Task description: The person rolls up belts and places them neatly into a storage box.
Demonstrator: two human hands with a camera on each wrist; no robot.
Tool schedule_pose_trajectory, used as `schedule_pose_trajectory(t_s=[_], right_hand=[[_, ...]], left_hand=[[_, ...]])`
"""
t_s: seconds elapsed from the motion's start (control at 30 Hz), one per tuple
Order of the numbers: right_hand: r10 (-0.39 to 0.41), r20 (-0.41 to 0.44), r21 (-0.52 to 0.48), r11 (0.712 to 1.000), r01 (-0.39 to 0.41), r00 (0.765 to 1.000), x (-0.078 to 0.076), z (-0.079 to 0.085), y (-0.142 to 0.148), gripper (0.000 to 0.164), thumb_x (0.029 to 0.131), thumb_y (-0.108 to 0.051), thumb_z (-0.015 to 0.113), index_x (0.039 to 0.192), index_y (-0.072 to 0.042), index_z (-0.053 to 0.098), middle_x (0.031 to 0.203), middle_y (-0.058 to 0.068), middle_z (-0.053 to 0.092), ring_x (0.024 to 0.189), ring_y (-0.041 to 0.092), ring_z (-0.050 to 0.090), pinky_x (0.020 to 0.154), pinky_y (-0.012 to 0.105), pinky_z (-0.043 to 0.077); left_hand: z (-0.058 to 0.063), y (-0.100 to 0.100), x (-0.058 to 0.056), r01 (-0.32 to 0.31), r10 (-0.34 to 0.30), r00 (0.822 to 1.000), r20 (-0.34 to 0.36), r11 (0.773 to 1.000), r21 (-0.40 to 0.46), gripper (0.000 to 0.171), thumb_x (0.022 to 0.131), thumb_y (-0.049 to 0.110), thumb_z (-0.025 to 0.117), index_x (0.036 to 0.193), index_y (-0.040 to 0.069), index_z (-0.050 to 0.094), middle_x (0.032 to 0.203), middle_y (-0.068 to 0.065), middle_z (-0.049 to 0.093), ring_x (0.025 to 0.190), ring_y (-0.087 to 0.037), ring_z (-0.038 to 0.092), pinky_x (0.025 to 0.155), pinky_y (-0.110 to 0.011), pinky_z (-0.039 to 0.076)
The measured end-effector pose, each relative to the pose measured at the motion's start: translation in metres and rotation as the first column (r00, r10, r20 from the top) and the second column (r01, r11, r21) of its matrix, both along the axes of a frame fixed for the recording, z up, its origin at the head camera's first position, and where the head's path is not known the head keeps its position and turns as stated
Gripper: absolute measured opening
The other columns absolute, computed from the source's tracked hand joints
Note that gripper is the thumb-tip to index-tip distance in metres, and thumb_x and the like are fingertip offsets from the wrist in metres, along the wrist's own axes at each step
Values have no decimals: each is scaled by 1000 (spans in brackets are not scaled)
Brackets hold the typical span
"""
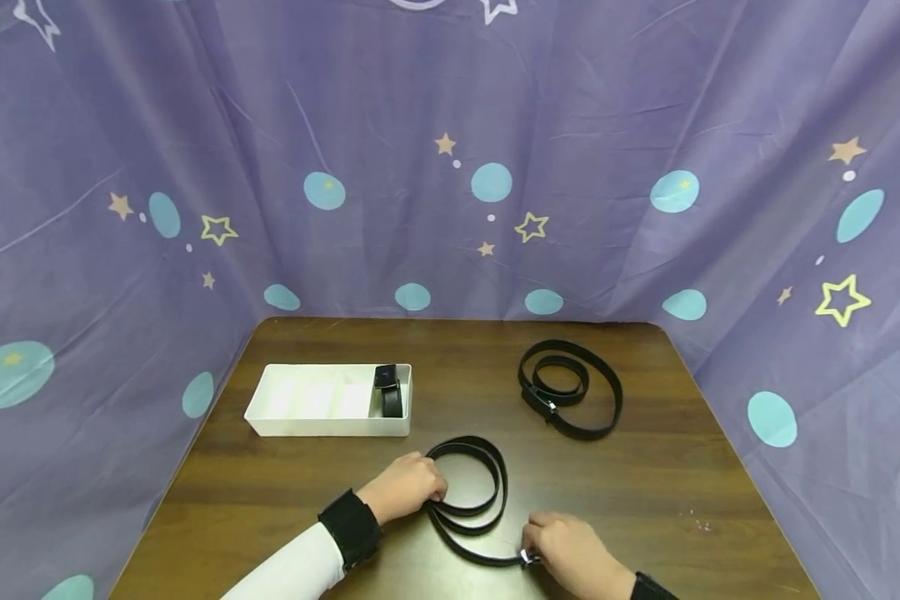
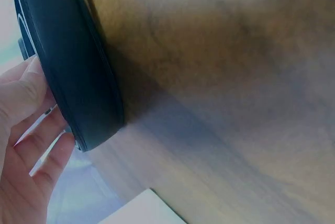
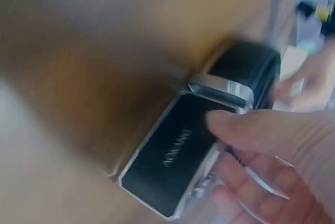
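A black belt (image 1: 504, 467) stands on edge in loose coils near the front of the brown table. My left hand (image 1: 407, 485) pinches the coils at their left side; in the left wrist view the strap (image 2: 73, 72) lies between thumb and fingers. At the belt's other end my right hand (image 1: 570, 550) grips the buckle (image 1: 527, 557). The right wrist view shows that buckle's black plate (image 3: 162, 156) with silver edges and lettering, the thumb pressing on it. A second black belt (image 1: 617, 392) lies coiled at the back right, apart from both hands.
At the back left stands a white divided box (image 1: 307, 427), with a black rolled belt-like item (image 1: 392, 400) in its right compartment. The wooden table (image 1: 465, 350) meets a purple patterned curtain (image 1: 420, 225) behind and at both sides. Small white specks (image 1: 701, 525) lie at the right.
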State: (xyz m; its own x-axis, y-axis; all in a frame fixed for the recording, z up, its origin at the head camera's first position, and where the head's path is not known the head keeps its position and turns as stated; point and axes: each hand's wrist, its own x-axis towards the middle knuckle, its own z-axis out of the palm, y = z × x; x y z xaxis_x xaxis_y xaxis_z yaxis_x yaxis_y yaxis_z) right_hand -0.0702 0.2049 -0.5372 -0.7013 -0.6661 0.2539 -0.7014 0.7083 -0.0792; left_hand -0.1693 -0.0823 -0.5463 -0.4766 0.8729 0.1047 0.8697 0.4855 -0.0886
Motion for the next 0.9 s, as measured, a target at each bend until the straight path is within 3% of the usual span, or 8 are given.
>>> schedule_pose_trajectory(t_s=[0.13, 0.3, 0.37, 0.47, 0.63, 0.8, 0.9], right_hand=[[-143, -14, 54, 988, 144, 990, -25, 6, 23, 21, 66, -4, 80, 67, -18, 64, 70, -9, 53, 63, 9, 54, 54, 25, 45], [-360, 42, 31, 933, 359, 932, -61, 5, 28, 23, 68, 3, 78, 68, -16, 66, 74, -2, 51, 66, 16, 56, 53, 28, 47], [-403, 77, 14, 915, 403, 912, -74, 4, 22, 24, 71, 7, 74, 69, -15, 65, 75, -1, 52, 65, 17, 58, 50, 30, 47], [-417, 97, -25, 907, 421, 904, -89, 3, 5, 22, 74, 9, 69, 71, -12, 65, 76, 2, 53, 62, 18, 60, 48, 30, 47], [-342, 101, -106, 930, 351, 934, -105, 3, -34, 17, 78, 6, 67, 68, -7, 63, 72, 2, 52, 59, 16, 58, 49, 28, 47], [-148, 131, -179, 969, 171, 980, -103, 1, -66, 9, 76, 3, 69, 78, -6, 69, 78, 3, 60, 71, 17, 64, 61, 26, 52], [-28, 170, -191, 980, 61, 985, -98, 2, -76, 8, 80, 1, 68, 85, -5, 70, 83, 4, 63, 77, 16, 65, 67, 25, 53]], left_hand=[[4, 2, 11, 36, -36, 999, -5, 999, -14, 8, 79, 25, 71, 75, 31, 66, 78, 22, 64, 80, 0, 59, 68, -20, 38], [3, 18, 34, 158, -159, 986, -53, 987, -14, 8, 78, 31, 71, 74, 32, 64, 75, 22, 62, 75, 1, 56, 68, -18, 37], [1, 27, 42, 208, -209, 976, -60, 978, -14, 6, 79, 33, 70, 76, 33, 64, 76, 23, 63, 76, 2, 55, 69, -17, 37], [0, 39, 51, 257, -258, 965, -55, 966, -26, 5, 81, 37, 68, 79, 34, 64, 80, 23, 63, 79, 2, 55, 72, -17, 37], [-1, 52, 55, 266, -269, 961, -67, 963, -41, 7, 82, 41, 66, 79, 34, 64, 81, 23, 63, 80, 2, 56, 74, -17, 40], [-3, 58, 55, 250, -250, 968, -28, 968, -20, 5, 81, 39, 69, 82, 35, 67, 82, 25, 64, 79, 4, 56, 72, -16, 40], [-4, 58, 55, 228, -228, 973, -23, 974, -9, 4, 81, 38, 71, 82, 35, 69, 80, 24, 63, 76, 4, 57, 69, -16, 40]])
